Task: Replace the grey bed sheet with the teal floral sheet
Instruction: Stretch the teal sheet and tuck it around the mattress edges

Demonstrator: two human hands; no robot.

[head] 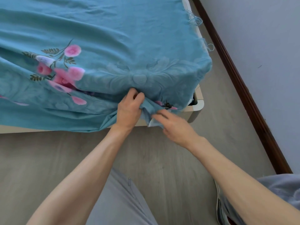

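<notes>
The teal floral sheet (113, 46) covers the mattress, its pink flower print lying on the left. At the bed's near right corner the cloth hangs over the edge in a bunched fold. My left hand (129, 109) grips that fold against the mattress side, fingers curled into the cloth. Just to its right, my right hand (173, 125) reaches in with fingers stretched out, touching the loose hanging end of the sheet. A heap of grey-blue fabric (282, 189), possibly the grey sheet, lies on the floor at the lower right.
The pale wooden bed frame (197, 108) juts out at the corner below the sheet. A light wood floor (162, 159) runs in front of the bed. A dark brown skirting board (240, 88) lines the pale wall on the right. My grey trouser leg fills the bottom middle.
</notes>
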